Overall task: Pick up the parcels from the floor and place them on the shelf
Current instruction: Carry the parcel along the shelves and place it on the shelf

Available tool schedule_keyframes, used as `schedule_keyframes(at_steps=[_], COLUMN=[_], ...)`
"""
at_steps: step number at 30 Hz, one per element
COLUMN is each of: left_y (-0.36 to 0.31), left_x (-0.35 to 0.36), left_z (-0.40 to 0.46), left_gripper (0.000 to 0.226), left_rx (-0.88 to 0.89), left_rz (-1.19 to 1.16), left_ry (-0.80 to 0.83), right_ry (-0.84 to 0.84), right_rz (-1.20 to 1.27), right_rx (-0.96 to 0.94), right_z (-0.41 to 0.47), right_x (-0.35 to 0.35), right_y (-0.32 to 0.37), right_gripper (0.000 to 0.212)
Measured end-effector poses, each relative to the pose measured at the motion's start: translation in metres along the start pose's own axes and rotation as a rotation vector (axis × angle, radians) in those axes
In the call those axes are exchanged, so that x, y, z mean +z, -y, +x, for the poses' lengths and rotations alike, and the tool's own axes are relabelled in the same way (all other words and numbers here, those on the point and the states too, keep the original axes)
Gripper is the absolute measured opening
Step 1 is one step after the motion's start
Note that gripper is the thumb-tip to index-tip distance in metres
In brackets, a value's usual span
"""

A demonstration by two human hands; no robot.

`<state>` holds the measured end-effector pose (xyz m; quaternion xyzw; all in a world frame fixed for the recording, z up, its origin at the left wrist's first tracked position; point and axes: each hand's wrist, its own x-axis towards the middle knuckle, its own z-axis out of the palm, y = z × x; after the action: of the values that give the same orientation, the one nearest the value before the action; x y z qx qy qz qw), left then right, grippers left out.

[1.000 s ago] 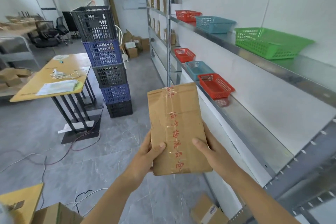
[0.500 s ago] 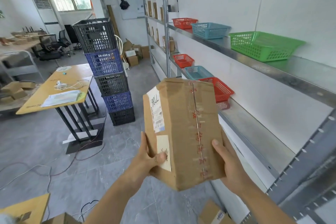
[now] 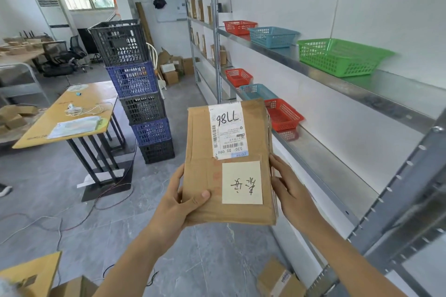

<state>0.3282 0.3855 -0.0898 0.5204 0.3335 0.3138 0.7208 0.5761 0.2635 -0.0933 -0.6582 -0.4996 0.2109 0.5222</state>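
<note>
A flat brown cardboard parcel (image 3: 229, 164) is held up in mid-air in front of the person, clear of the floor (image 3: 72, 224) and just left of the metal shelf (image 3: 337, 164). Its broad face is turned to the camera and carries a white shipping label (image 3: 228, 131) with handwritten black marks near the top and a pale yellow sticky note (image 3: 242, 182) with handwriting lower right. The left hand (image 3: 179, 202) grips the parcel's lower left corner, thumb pressed on the front face and the fingers curled out of sight behind it. The right hand (image 3: 293, 190) clasps the right edge, its fingers (image 3: 277, 164) lying along the side of the box. On the shelf's nearer tier, beside the parcel, sit a red basket (image 3: 282, 114), a blue basket (image 3: 257, 90) and another red one further back; a green basket (image 3: 337, 56) rests on the tier above. To the left stand stacked black and blue crates (image 3: 142, 94) and a yellow-topped bench (image 3: 48, 125) bearing papers and cables. Another small cardboard box (image 3: 277, 277) lies on the floor by the shelf's foot.
</note>
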Motion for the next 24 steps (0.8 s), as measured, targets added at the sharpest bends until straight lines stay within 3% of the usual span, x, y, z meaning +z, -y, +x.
schedule_keyframes(at_steps=[4, 10, 11, 14, 16, 21, 24], left_y=[0.001, 0.001, 0.001, -0.007, -0.013, -0.022, -0.024], left_x=[0.002, 0.001, 0.000, -0.003, -0.006, -0.012, -0.002], left_z=[0.000, -0.003, -0.002, 0.000, 0.001, 0.007, 0.010], left_gripper=[0.099, 0.089, 0.089, 0.089, 0.088, 0.074, 0.088], left_rx=[0.004, 0.057, 0.072, 0.108, 0.121, 0.165, 0.133], left_rz=[0.016, 0.104, 0.135, 0.271, 0.338, 0.396, 0.255], left_ry=[0.004, 0.033, 0.038, 0.072, 0.109, -0.060, -0.267], right_ry=[-0.043, -0.121, -0.119, 0.011, 0.077, -0.014, -0.070], right_rz=[0.032, 0.276, 0.308, 0.390, 0.383, 0.448, 0.272], right_rx=[0.015, 0.133, 0.171, 0.292, 0.319, 0.256, 0.204], right_z=[-0.002, 0.006, 0.010, 0.023, 0.025, 0.023, 0.023], right_x=[-0.002, -0.010, -0.015, -0.033, -0.042, -0.044, -0.042], right_y=[0.003, 0.019, 0.024, 0.033, 0.034, 0.027, 0.017], right_gripper=[0.047, 0.014, 0.019, 0.065, 0.074, 0.019, 0.012])
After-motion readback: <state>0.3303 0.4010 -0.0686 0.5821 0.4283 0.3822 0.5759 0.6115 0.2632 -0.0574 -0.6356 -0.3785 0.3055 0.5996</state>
